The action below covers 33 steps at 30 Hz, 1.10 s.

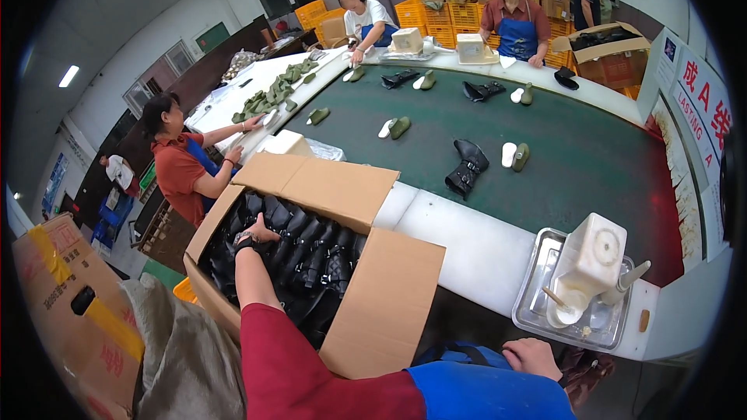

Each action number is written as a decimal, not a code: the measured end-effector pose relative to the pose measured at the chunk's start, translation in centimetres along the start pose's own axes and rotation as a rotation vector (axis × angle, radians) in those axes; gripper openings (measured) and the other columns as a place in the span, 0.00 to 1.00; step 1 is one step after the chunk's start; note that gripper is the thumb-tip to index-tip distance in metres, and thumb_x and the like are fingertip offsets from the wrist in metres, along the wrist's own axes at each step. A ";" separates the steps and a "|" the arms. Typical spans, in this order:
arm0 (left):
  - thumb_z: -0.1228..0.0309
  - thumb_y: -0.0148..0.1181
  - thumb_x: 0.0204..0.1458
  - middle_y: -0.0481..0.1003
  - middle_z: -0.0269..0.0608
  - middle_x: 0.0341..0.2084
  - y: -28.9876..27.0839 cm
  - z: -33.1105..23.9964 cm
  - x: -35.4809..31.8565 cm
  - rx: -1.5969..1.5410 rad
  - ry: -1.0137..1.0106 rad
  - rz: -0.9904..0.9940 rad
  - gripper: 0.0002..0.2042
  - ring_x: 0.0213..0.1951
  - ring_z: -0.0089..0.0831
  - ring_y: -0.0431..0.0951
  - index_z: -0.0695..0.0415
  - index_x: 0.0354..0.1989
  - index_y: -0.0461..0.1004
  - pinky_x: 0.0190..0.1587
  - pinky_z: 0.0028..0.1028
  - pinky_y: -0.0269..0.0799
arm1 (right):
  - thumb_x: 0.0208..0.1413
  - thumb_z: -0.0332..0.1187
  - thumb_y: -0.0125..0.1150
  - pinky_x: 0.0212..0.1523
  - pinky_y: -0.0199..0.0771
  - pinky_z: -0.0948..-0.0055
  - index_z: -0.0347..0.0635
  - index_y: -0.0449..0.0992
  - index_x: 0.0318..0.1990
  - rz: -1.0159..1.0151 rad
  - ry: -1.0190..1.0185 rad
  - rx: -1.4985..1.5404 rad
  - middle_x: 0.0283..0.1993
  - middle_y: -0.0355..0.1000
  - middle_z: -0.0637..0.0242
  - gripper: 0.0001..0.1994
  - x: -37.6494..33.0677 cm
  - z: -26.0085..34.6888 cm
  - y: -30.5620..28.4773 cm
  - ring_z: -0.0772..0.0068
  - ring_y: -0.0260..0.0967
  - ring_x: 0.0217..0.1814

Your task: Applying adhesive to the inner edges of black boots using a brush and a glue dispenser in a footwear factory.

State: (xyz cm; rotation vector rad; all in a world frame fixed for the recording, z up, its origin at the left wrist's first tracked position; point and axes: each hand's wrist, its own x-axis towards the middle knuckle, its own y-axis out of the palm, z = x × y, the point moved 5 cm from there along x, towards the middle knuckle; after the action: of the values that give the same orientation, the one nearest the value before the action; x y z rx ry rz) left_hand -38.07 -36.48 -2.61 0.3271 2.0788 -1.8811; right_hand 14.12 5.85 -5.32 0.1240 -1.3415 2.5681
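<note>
My left hand (260,232) reaches into an open cardboard box (381,303) packed with several black boots (311,260). It lies on the boots at the box's far left side; its fingertips are hidden among them, so a grip does not show. A dark band sits on that wrist. My right hand (532,357) is low at the front, below the white table edge, with fingers curled. It rests beside my blue apron (490,393) and a dark item (585,365); whether it holds that item is unclear.
A green conveyor belt (591,163) carries a black boot (465,169) and olive-and-white shoe lasts (514,155). A metal tray (537,280) with a white container (593,253) and brush stands at the near right. Three seated workers and one standing person line the belt. Cardboard boxes (70,303) stand to my left.
</note>
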 end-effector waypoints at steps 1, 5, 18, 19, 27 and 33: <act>0.59 0.68 0.27 0.60 0.58 0.56 0.1 0.0 -0.2 -0.012 -0.016 0.004 0.56 0.57 0.45 0.63 0.59 0.65 0.38 0.58 0.34 0.59 | 0.44 0.32 0.60 0.29 0.70 0.65 0.42 0.74 0.30 0.014 0.003 -0.011 0.24 0.70 0.62 0.06 0.2 0.2 0.2 0.60 0.69 0.27; 0.56 0.66 0.27 0.58 0.58 0.57 -0.8 0.2 0.4 0.064 0.084 -0.031 0.53 0.58 0.42 0.61 0.65 0.63 0.45 0.59 0.31 0.58 | 0.44 0.32 0.60 0.29 0.70 0.65 0.43 0.74 0.30 0.021 -0.026 -0.005 0.24 0.70 0.62 0.06 1.8 1.3 0.8 0.60 0.69 0.27; 0.67 0.65 0.37 0.75 0.54 0.29 -8.9 -5.8 -18.8 -0.284 0.627 -0.839 0.19 0.34 0.47 0.76 0.63 0.38 0.73 0.38 0.34 0.70 | 0.43 0.27 0.61 0.29 0.70 0.66 0.40 0.75 0.30 0.130 -0.223 0.182 0.26 0.73 0.58 0.05 3.7 3.0 1.2 0.56 0.71 0.28; 0.69 0.65 0.37 0.75 0.53 0.30 -8.8 -7.7 -22.0 -0.322 0.708 -0.855 0.18 0.34 0.44 0.76 0.64 0.38 0.73 0.37 0.31 0.70 | 0.43 0.27 0.61 0.29 0.70 0.66 0.39 0.75 0.30 0.109 -0.230 0.221 0.27 0.73 0.57 0.05 3.8 3.2 0.7 0.56 0.71 0.28; 0.71 0.67 0.32 0.72 0.49 0.35 1.2 -18.0 -40.9 -0.627 1.129 -0.279 0.31 0.36 0.38 0.75 0.65 0.49 0.65 0.40 0.28 0.69 | 0.46 0.27 0.61 0.30 0.71 0.68 0.39 0.75 0.34 0.027 -0.298 0.428 0.28 0.73 0.58 0.06 6.6 1.7 -2.0 0.58 0.71 0.29; 0.70 0.68 0.30 0.70 0.49 0.39 9.2 -25.3 -41.6 -0.717 1.156 -0.007 0.36 0.41 0.39 0.73 0.67 0.52 0.60 0.44 0.29 0.67 | 0.56 0.30 0.53 0.35 0.70 0.79 0.34 0.63 0.55 0.061 -0.056 1.086 0.36 0.71 0.64 0.20 6.6 0.1 -6.5 0.78 0.69 0.34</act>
State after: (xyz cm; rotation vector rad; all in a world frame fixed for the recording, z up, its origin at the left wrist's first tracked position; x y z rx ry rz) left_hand 1.78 -8.56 6.93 1.4272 3.2173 -0.7772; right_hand 9.41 10.48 1.14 0.3319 0.1743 3.0316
